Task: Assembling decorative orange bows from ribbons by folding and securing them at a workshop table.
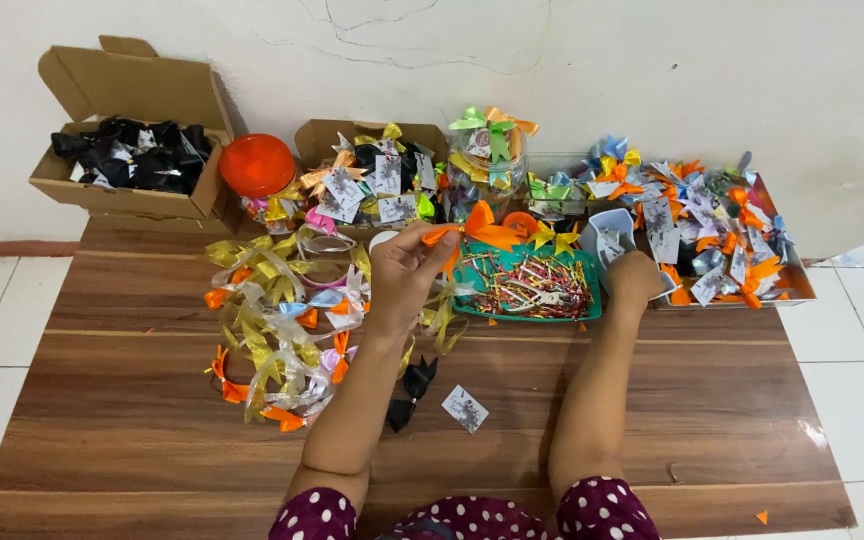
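The left hand (pixel 402 268) pinches an orange ribbon bow (pixel 480 229) above the green tray (pixel 527 312) of thin coloured twist ties, the right hand (pixel 634 278) reaches into a white cup (pixel 607 230) of tags, its grip hidden, and a cardboard box (pixel 132 150) holds black bows.

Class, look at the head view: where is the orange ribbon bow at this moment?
The orange ribbon bow is pinched in the fingers of the left hand, raised near the table's middle, just above the teal tray of twist ties.
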